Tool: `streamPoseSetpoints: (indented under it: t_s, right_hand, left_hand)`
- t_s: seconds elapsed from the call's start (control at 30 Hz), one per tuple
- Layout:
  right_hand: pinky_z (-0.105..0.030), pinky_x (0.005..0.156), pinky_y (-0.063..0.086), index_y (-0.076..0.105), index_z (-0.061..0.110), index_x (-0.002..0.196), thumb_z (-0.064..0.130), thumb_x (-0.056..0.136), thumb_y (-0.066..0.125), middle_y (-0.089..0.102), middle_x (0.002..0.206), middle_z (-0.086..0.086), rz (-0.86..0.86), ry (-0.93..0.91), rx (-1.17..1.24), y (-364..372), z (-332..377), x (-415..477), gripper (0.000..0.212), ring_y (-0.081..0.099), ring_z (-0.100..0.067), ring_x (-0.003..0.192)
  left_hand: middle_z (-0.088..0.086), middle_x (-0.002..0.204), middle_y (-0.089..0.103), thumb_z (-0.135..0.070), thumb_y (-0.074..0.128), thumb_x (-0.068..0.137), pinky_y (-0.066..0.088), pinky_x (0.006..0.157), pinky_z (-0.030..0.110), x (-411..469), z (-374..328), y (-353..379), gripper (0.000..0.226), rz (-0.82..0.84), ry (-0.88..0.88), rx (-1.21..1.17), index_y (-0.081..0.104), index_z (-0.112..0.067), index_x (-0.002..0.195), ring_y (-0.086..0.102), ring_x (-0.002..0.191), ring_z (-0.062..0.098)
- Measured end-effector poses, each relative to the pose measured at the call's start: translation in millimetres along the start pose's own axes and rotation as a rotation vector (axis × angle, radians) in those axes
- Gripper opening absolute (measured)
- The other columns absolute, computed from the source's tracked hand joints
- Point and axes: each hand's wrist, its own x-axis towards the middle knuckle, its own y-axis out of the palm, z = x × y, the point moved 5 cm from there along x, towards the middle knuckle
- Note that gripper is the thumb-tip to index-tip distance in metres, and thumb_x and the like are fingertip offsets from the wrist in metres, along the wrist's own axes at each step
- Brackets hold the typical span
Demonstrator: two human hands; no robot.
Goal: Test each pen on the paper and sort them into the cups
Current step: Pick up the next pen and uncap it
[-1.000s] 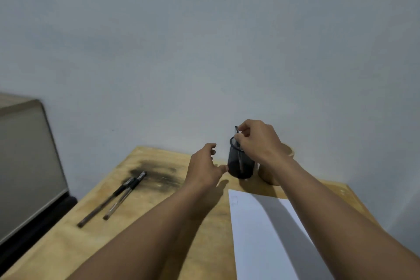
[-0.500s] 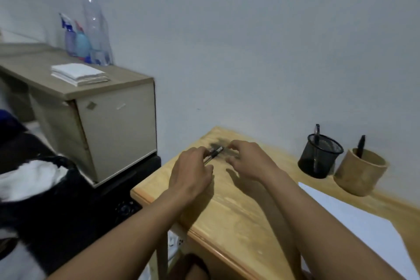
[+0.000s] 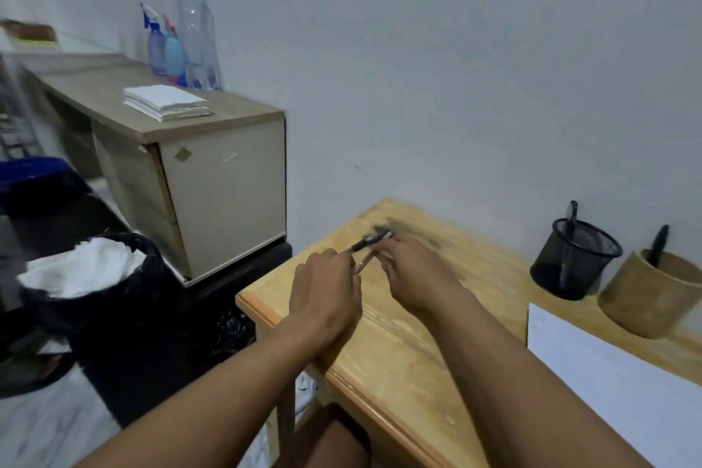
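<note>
Two pens lie together at the far left of the wooden table (image 3: pixel 399 361): a black pen (image 3: pixel 369 240) and a thinner clear pen (image 3: pixel 361 264). My left hand (image 3: pixel 326 291) pinches the near end of the black pen. My right hand (image 3: pixel 416 274) has its fingertips closed on the clear pen. A black mesh cup (image 3: pixel 574 264) at the back right holds one pen (image 3: pixel 570 215). Beside it a wooden cup (image 3: pixel 645 294) holds a black pen (image 3: pixel 659 244). The white paper (image 3: pixel 607 388) lies at the right, in front of the cups.
Left of the table stands a low cabinet (image 3: pixel 228 186) with a stack of napkins (image 3: pixel 167 102), spray bottles (image 3: pixel 163 46) and a water bottle (image 3: pixel 195 23). A black-bagged bin (image 3: pixel 114 300) with white paper waste sits on the floor beside the table's left edge.
My right hand left the mesh cup, with a pen standing in it, and both hands moved left to the two pens. My view turned left. The pens are now between my fingers.
</note>
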Motion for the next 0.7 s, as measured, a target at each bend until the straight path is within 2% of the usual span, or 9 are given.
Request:
streamPoseSetpoints:
  t_s: [0.2,0.3,0.37,0.47,0.53,0.6,0.7]
  right_hand:
    - [-0.042,0.089,0.05,0.058,0.03,0.135,0.023,0.102,0.047,0.056,0.124,0.001,-0.01,0.019,0.012,0,-4,-6,0.035,0.054,-0.025,0.115]
    - [-0.042,0.079,0.052,0.065,0.025,0.119,0.025,0.099,0.052,0.054,0.113,0.0,-0.088,0.018,-0.045,-10,-6,-16,0.023,0.055,-0.026,0.103]
    - [-0.042,0.071,0.051,0.064,0.025,0.108,0.025,0.098,0.055,0.049,0.103,0.002,-0.172,0.024,-0.089,-21,-8,-26,0.014,0.053,-0.024,0.091]
    - [-0.042,0.068,0.05,0.059,0.025,0.109,0.018,0.096,0.056,0.051,0.098,0.003,-0.255,0.074,-0.113,-39,-14,-43,0.016,0.053,-0.023,0.083]
    - [-0.04,0.071,0.048,0.059,0.023,0.107,0.021,0.098,0.051,0.059,0.096,0.001,-0.299,0.171,-0.009,-56,-19,-53,0.013,0.057,-0.024,0.086]
    - [-0.035,0.066,0.045,0.06,0.02,0.1,0.026,0.098,0.052,0.064,0.086,0.0,-0.362,0.312,0.203,-74,-25,-66,0.01,0.06,-0.023,0.081]
    - [-0.031,0.059,0.043,0.062,0.015,0.094,0.028,0.095,0.059,0.065,0.074,0.001,-0.511,0.502,0.481,-96,-36,-92,0.014,0.061,-0.018,0.071]
  left_hand:
    - [0.001,0.087,0.064,-0.021,0.05,0.095,0.051,0.074,0.041,0,-4,1,0.023,-0.008,0.074,-0.039,0.072,-0.017,0.093,0.057,0.08,0.022]
    - [0.002,0.087,0.063,-0.019,0.049,0.097,0.05,0.073,0.041,3,-11,-5,0.022,-0.018,0.145,-0.106,0.071,-0.016,0.091,0.057,0.081,0.021]
    - [0.001,0.089,0.065,-0.021,0.053,0.097,0.051,0.074,0.038,6,-20,-13,0.019,-0.07,0.187,-0.168,0.071,-0.016,0.096,0.059,0.084,0.02]
    - [-0.002,0.102,0.067,-0.03,0.055,0.097,0.053,0.083,0.034,12,-35,-24,0.023,-0.139,0.169,-0.352,0.065,-0.019,0.115,0.063,0.095,0.015]
    - [-0.003,0.111,0.065,-0.035,0.058,0.096,0.052,0.09,0.034,17,-48,-24,0.038,-0.108,0.147,-0.476,0.055,-0.021,0.132,0.063,0.102,0.014]
    - [-0.003,0.117,0.064,-0.037,0.061,0.095,0.052,0.092,0.035,23,-65,-17,0.05,-0.027,0.146,-0.534,0.048,-0.023,0.14,0.063,0.103,0.014]
    - [0.0,0.121,0.067,-0.04,0.067,0.091,0.052,0.092,0.037,29,-96,-3,0.047,0.139,0.208,-0.523,0.059,-0.02,0.134,0.066,0.099,0.015]
